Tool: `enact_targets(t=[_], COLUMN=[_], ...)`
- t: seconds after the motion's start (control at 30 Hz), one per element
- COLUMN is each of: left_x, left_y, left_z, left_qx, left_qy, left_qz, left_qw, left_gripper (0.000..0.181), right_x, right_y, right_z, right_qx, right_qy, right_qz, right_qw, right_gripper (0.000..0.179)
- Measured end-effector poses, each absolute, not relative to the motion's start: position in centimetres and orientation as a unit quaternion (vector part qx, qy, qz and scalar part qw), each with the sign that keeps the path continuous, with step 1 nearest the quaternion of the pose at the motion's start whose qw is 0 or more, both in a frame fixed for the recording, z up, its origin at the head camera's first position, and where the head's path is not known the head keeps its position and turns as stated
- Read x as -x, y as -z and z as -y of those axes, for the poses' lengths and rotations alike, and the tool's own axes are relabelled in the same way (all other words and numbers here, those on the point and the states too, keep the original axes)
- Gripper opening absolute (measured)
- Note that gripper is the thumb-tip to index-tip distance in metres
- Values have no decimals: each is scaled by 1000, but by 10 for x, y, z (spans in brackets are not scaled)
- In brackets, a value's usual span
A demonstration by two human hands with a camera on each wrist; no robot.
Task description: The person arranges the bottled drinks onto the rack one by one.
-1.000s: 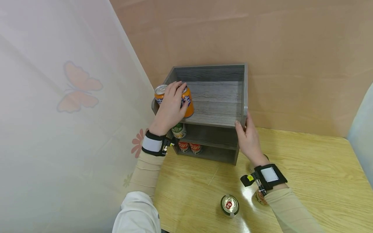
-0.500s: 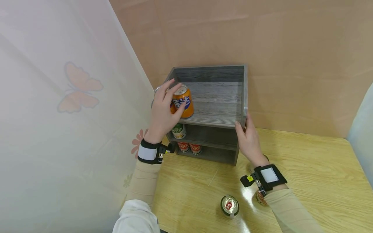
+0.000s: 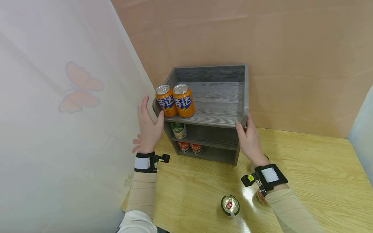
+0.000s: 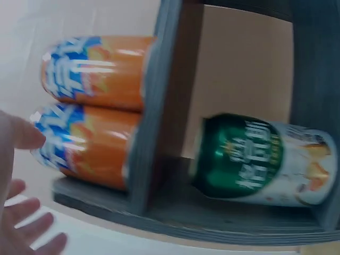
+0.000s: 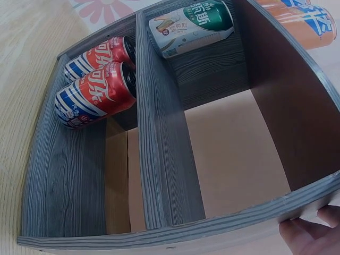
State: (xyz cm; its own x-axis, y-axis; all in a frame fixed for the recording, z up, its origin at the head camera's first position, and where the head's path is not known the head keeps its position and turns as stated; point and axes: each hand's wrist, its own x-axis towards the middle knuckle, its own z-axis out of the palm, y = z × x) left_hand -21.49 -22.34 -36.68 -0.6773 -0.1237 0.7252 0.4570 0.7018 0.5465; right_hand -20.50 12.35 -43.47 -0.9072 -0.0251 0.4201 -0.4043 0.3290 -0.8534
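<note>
Two orange soda cans point(image 3: 184, 105) stand side by side on the top level of a grey wooden shelf point(image 3: 215, 98), at its left end. My left hand point(image 3: 149, 131) is beside the shelf's left side, fingers spread, holding nothing; in the left wrist view its thumb is close to the nearer orange can point(image 4: 101, 146), and I cannot tell whether they touch. My right hand point(image 3: 249, 140) grips the shelf's right side panel, thumb at the front edge and fingers on the outer face. A green-and-white can point(image 5: 191, 26) stands on the middle level. Two red cola cans point(image 5: 98, 93) occupy the bottom level.
On the wooden table point(image 3: 186, 191), a can with a red pull tab point(image 3: 230, 206) stands in front of the shelf. Another can point(image 3: 261, 198) is partly hidden under my right wrist. A white curtain point(image 3: 73, 145) hangs close on the left, and a tan backdrop point(image 3: 291, 64) rises behind.
My left hand has let go of the orange cans and moved left and down, off the shelf's top level. Both orange cans are now uncovered. The right hand stays in place.
</note>
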Motion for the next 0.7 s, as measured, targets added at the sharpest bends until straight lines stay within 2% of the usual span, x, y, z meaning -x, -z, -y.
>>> enact_targets(t=[0.17,0.27,0.37,0.7], left_x=[221,226,230,239], left_y=[385,395,404,408], left_z=[229,232,234,236], left_qx=[43,21,17,16], left_qy=[426,429,433,446], left_qz=[856,867,869,867], left_qw=[290,254,239,221], left_gripper=[53,44,37,36], right_x=[207,207,207,206], right_y=[436,436,437,432], right_z=[-123,-122,-121,-126], right_qx=[-131,-129,-129,-136], right_qy=[-559,-554,-554,-569], right_qz=[802,805,805,797], right_qw=[168,168,168,154], right_gripper=[61,62,62,63])
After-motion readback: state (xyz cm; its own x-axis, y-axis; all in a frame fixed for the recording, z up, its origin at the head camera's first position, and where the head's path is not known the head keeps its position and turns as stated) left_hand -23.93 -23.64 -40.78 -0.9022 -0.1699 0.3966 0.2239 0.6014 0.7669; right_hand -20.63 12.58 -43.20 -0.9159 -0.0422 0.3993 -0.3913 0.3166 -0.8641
